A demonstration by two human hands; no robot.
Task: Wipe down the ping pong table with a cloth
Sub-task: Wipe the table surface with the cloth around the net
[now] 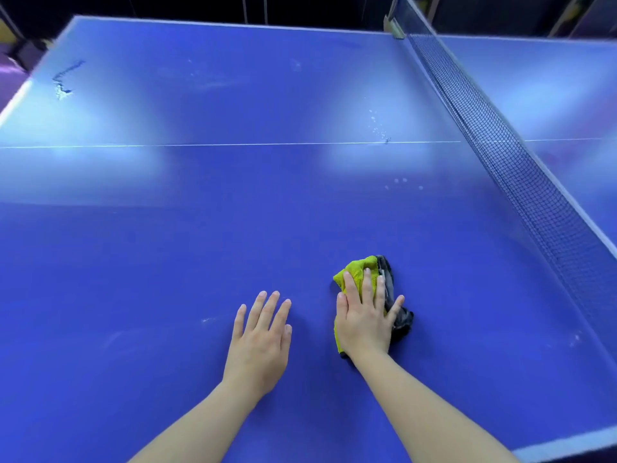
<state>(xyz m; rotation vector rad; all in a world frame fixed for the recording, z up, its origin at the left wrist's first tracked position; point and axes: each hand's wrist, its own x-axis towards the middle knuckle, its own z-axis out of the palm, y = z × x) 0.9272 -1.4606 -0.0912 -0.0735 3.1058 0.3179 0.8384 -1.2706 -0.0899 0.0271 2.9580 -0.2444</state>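
- Wiping near side of desk [167, 245], cloth [355, 270] bunched under right grip [364, 315], fingers straight, pressing not clenching.
- Bracing with left grip [260, 332], released, flat on desk, apart from cloth.
- Next, probably: pushing cloth outward to droplets [377, 123] near net [521, 168].

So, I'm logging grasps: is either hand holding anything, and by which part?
Nothing is gripped. The right hand presses flat, fingers straight, on the middle of the yellow-and-grey cloth; the left hand rests flat on the ping pong table.
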